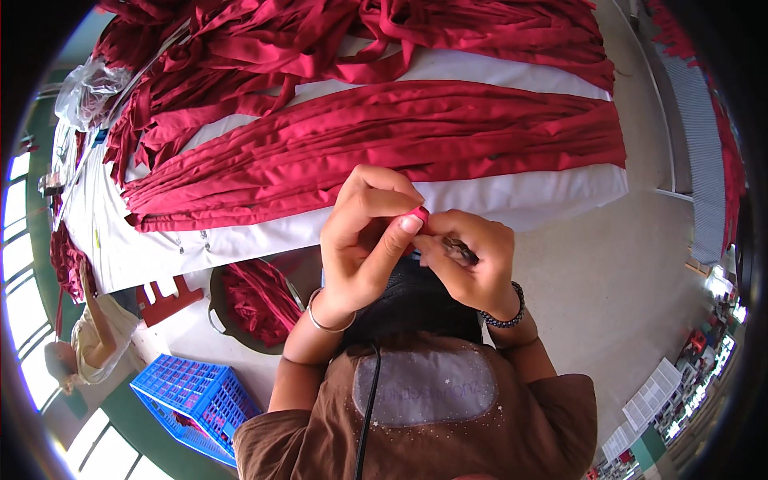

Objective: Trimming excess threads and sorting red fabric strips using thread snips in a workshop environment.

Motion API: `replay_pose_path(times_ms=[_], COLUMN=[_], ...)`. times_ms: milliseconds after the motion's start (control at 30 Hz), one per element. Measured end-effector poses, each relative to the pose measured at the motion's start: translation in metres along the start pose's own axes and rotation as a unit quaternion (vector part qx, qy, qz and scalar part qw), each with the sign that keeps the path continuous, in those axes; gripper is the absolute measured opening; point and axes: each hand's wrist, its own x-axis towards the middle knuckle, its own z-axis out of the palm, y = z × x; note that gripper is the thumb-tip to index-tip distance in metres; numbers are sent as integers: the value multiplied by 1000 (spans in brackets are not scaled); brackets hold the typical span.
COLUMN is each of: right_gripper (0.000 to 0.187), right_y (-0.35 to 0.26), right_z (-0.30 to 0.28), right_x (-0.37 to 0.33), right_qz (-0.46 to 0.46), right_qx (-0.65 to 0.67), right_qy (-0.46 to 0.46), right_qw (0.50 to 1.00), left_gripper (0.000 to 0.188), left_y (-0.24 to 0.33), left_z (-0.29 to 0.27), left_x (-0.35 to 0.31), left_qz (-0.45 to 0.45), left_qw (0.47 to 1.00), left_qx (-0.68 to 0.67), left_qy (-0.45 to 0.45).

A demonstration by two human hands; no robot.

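My left hand (pixel 360 244) is closed in a pinch, raised in front of my body near the table's front edge. Between its thumb and forefinger shows a small end of red fabric (pixel 421 214). My right hand (pixel 476 252) is closed right beside it, its fingertips close to the same bit of fabric. A small dark metal tool (pixel 460 250) sits inside the right hand; the fingers cover most of it, and I cannot make out its kind. Just beyond my hands lies a long bundle of red fabric strips (pixel 384 136) across the white-covered table (pixel 512 192).
More red strips (pixel 320 40) are heaped farther back, with a clear plastic bag (pixel 88 94) at the far left. Below the table's edge stand a dark tub (pixel 214 300) of red fabric, a red stool (pixel 168 300) and a blue crate (pixel 196 400). Another person (pixel 96 340) works at left.
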Motion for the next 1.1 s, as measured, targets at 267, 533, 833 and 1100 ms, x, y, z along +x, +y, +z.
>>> replay_pose_path(times_ms=[267, 533, 833, 1100], right_gripper=[33, 19, 15, 17], right_y=[-3, -37, -39, -40], right_z=[-21, -43, -48, -47], right_x=[0, 14, 18, 17], right_qz=[55, 27, -41, -41], right_qx=[182, -119, -168, -157], right_qy=[-13, -192, -239, -230], right_qw=[982, 974, 956, 960], left_gripper=[7, 13, 16, 17], left_y=[16, 16, 22, 22], left_z=[-17, -26, -25, -26], left_x=[7, 4, 0, 0], left_qz=[-28, 4, -25, -9], left_qw=[988, 977, 974, 973], left_qx=[136, 170, 174, 176], left_qy=[-65, -131, -142, -146])
